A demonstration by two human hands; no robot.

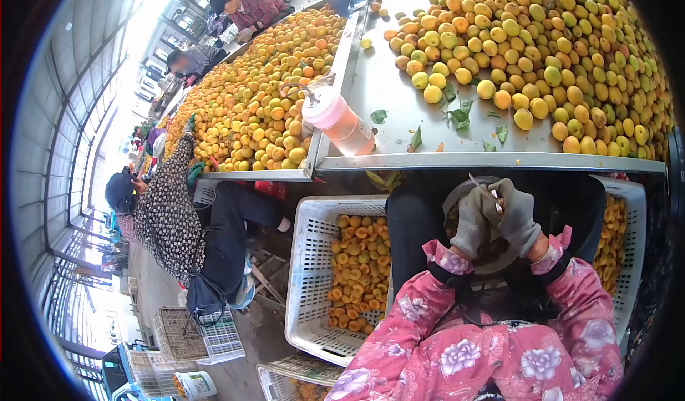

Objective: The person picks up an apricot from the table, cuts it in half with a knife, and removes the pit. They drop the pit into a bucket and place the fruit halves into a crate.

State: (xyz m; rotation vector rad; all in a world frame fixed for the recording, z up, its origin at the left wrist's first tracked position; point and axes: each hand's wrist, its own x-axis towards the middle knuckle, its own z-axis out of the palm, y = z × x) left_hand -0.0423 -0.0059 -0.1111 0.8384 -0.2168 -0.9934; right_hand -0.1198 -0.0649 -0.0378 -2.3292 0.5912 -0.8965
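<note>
My hands, both in grey knit gloves, are close together above a round bucket [451, 202] between my knees. My right hand [515, 217] is closed around a small knife [481, 187], whose thin blade points up and to the left. My left hand [471, 222] has its fingers curled against the right hand; whatever lies inside them is hidden. A small brown bit shows near the knife. Left of my knee, a white crate [305, 287] contains halved apricots [359, 258], and a second white crate [635, 237] with more halves is at my right.
Whole apricots [542, 51] are heaped on a metal table [399, 123] ahead, with loose leaves [460, 118]. A pink-lidded bottle [341, 121] stands near its edge. On the left, a person [171, 205] works at another apricot pile [264, 108]; baskets [178, 333] sit on the floor.
</note>
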